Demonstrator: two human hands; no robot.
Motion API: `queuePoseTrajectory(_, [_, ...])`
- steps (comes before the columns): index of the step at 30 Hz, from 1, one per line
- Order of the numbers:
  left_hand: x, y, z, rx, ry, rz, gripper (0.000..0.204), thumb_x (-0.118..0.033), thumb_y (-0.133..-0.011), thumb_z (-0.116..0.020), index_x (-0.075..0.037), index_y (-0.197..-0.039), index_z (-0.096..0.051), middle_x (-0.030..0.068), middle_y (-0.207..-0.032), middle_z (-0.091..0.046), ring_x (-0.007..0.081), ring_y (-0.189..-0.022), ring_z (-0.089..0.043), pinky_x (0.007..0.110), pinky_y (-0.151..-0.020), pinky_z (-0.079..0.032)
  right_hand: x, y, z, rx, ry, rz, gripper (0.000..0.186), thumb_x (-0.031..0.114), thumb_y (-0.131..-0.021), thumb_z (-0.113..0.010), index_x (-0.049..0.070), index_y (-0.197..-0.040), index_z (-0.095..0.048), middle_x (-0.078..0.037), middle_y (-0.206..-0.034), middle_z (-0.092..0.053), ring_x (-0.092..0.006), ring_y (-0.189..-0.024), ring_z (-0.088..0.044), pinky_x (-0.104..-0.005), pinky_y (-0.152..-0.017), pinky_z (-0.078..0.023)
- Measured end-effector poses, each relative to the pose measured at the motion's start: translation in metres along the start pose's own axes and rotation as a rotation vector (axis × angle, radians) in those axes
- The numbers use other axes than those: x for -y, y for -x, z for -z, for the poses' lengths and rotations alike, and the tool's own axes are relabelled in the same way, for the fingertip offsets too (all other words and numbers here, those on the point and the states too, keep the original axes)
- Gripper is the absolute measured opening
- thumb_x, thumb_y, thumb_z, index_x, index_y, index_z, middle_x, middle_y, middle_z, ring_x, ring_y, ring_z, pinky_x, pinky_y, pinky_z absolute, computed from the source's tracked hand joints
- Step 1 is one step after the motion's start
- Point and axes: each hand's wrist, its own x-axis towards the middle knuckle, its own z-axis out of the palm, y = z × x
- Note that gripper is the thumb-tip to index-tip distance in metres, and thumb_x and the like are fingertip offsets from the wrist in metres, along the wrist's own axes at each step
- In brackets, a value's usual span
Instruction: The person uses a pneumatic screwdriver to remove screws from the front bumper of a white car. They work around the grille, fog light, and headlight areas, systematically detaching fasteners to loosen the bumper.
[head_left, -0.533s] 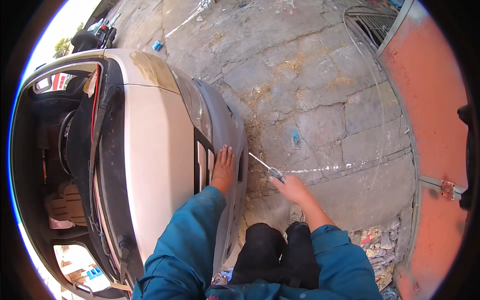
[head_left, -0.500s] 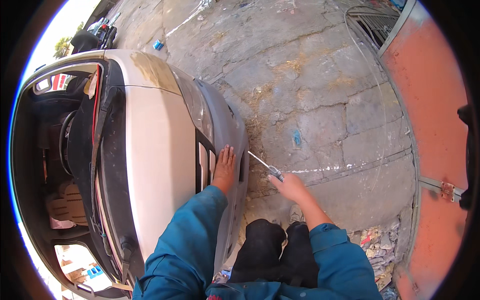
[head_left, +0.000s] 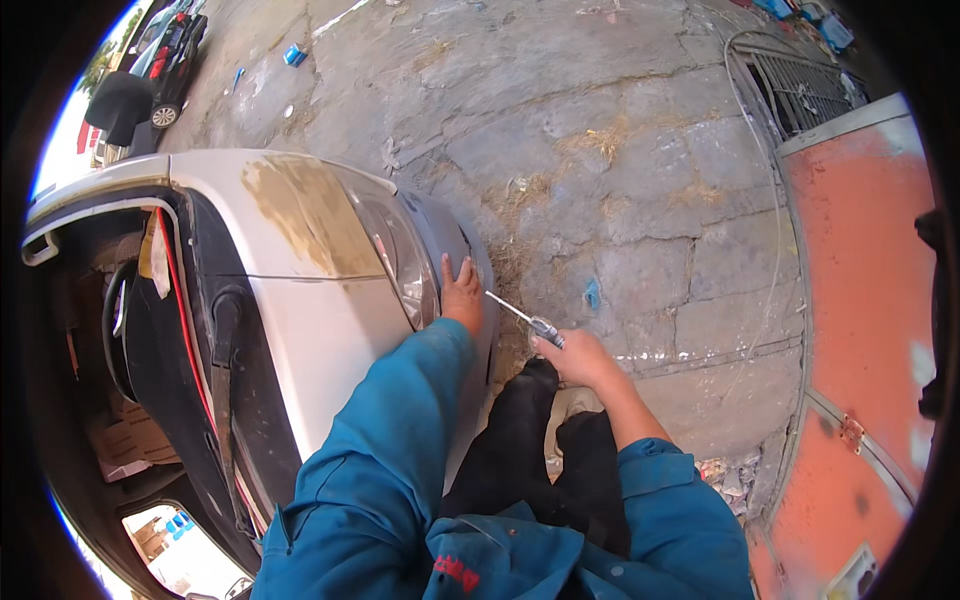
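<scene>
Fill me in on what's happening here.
A person in blue sleeves is standing at the front of a light-coloured vehicle. Their left grip lies with fingers spread on the grey bumper, beside the headlight. Their right grip is closed around a slim tool, its thin shaft pointing toward the bumper; whether the tip touches is hard to tell. A brownish patch marks the bodywork.

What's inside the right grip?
The right grip holds a slim tool: its pale shaft and the front of its grey handle show. The rest is covered, so the handle's full length can't be told.
</scene>
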Motion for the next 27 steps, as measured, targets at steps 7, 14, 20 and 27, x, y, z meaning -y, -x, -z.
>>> queuePoseTrajectory(7, [0.140,-0.102,0.028,0.004,0.015,0.046,0.070,-0.056,-0.113,-0.050,-0.011,-0.166,-0.059,0.0181,-0.176,-0.051,0.0386,-0.169,-0.038,0.069,-0.139,-0.015,0.030,-0.064,0.042,0.172,0.033,0.064,0.075,0.068,-0.107,-0.065,-0.004,-0.098,-0.082,-0.033,-0.102,-0.079,-0.0541,-0.105,-0.076,-0.0597,-0.095,-0.058])
queuePoseTrajectory(14, [0.222,-0.117,0.065,0.227,0.201,0.204,0.081,-0.064,-0.114,-0.048,0.000,-0.162,-0.058,0.0268,-0.168,-0.058,0.0420,-0.159,-0.051,0.063,-0.133,-0.031,0.076,-0.132,0.033,0.441,0.137,0.075,0.066,0.065,-0.108,-0.066,0.003,-0.122,-0.085,-0.026,-0.124,-0.082,-0.0470,-0.121,-0.077,-0.0564,-0.106,-0.060])
queuePoseTrajectory(20, [0.157,-0.079,0.049,-0.080,0.082,-0.174,0.075,-0.054,-0.111,-0.060,0.003,-0.160,-0.059,0.0267,-0.168,-0.056,0.0417,-0.162,-0.046,0.060,-0.138,-0.027,0.085,-0.133,0.053,0.597,0.254,0.091,0.062,0.061,-0.108,-0.069,0.005,-0.128,-0.084,-0.022,-0.132,-0.081,-0.0422,-0.127,-0.076,-0.0523,-0.109,-0.060])
queuePoseTrajectory(27, [0.100,-0.056,0.034,0.040,0.121,-0.711,0.068,-0.052,-0.109,-0.063,-0.001,-0.153,-0.066,0.0188,-0.165,-0.061,0.0361,-0.159,-0.050,0.058,-0.137,-0.029,0.068,-0.133,0.051,0.632,0.237,0.073,0.061,0.060,-0.107,-0.071,0.005,-0.128,-0.084,-0.020,-0.132,-0.082,-0.0400,-0.128,-0.077,-0.0510,-0.109,-0.060])
